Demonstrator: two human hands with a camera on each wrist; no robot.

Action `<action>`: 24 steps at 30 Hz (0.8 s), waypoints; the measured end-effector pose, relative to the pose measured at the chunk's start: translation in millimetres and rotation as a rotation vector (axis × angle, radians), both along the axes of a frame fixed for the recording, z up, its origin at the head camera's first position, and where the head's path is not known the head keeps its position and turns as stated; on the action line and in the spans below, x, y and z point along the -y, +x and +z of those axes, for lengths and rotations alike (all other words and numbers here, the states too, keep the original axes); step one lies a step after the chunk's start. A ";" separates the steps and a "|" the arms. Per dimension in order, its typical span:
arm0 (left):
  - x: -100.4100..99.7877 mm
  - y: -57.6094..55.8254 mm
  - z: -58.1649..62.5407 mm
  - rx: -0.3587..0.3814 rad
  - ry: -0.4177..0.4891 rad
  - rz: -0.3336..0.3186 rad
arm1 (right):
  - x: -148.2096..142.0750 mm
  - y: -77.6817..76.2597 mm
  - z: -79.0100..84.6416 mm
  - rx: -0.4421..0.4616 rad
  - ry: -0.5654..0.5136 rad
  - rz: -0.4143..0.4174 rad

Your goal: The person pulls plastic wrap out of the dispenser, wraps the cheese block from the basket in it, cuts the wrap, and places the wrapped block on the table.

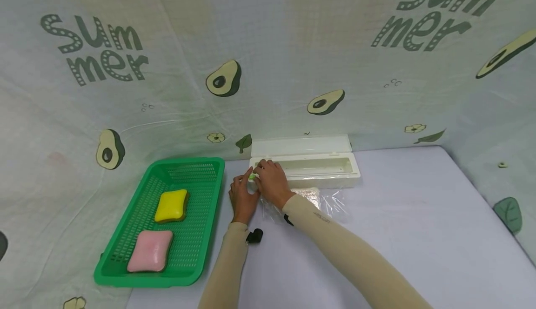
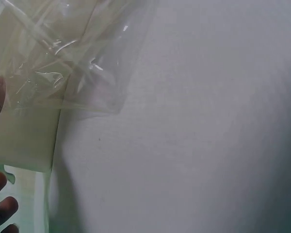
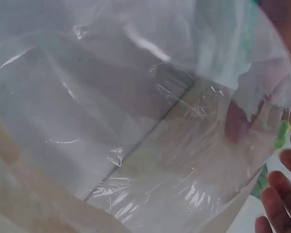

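Observation:
My left hand (image 1: 244,197) and right hand (image 1: 273,181) meet at the left end of a long white box, fingertips close together. Between them shows a small bright green piece (image 1: 253,176), its kind unclear, at the edge of a clear plastic bag (image 1: 333,203). Both hands pinch the bag by this edge. In the right wrist view the film (image 3: 150,155) spreads wide, with the green piece (image 3: 282,134) at the fingertips. A pale, textured item (image 1: 309,194) shows at the bag, partly covered by the right forearm. In the left wrist view bag film (image 2: 94,68) overlaps the box (image 2: 26,141).
The white box (image 1: 349,181) stands against the back cloth, its lid (image 1: 301,145) raised and hollow inside. To the left is a green basket (image 1: 192,272) with a yellow cushion-shaped piece (image 1: 171,205) and a pink one (image 1: 150,251). White cloth covers the table (image 1: 418,216).

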State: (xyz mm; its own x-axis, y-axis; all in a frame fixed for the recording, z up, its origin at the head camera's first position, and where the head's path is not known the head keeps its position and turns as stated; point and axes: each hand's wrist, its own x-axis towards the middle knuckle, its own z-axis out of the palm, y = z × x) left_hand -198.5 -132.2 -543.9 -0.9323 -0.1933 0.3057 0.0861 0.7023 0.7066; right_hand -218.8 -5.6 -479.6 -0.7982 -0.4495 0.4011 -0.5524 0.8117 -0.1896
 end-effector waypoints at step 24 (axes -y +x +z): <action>-2.5 1.3 3.6 0.023 -0.086 0.033 | -16.1 -13.5 -5.3 -0.011 0.049 0.005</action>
